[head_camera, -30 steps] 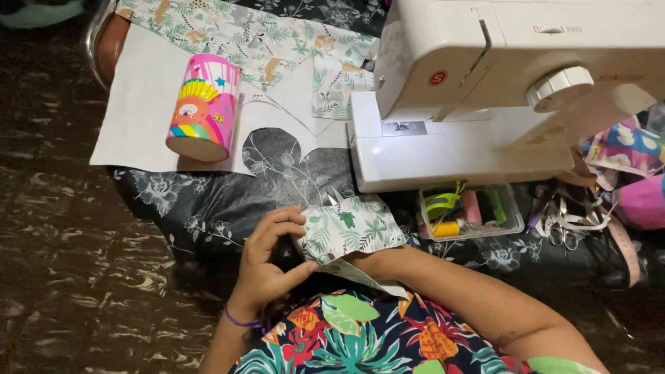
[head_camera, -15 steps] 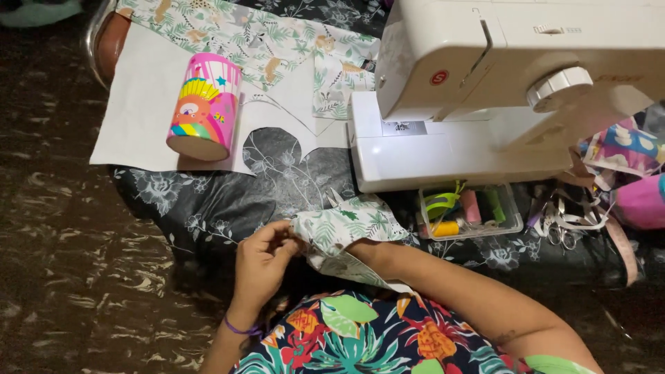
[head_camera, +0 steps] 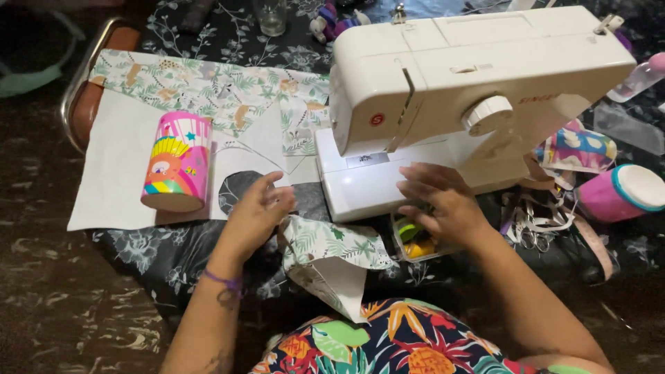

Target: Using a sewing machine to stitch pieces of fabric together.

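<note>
Fabric [head_camera: 332, 242] just front-left of sewing machine [head_camera: 443, 104], long axis running toward person. Left hand [head_camera: 256, 215] fingers pinch its left edge. Right hand [head_camera: 443, 204] nearer machine, fingers spread over thread box [head_camera: 412, 242], holding nothing.

A colourful pink tin [head_camera: 176, 171] stands on white fabric [head_camera: 114, 173] beside the sewing machine [head_camera: 471, 90].

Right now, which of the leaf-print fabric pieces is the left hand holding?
The small folded leaf-print fabric piece at the table's near edge, pinched by the left hand. The large leaf-print fabric piece lies flat behind the pink cylindrical container, untouched.
</note>
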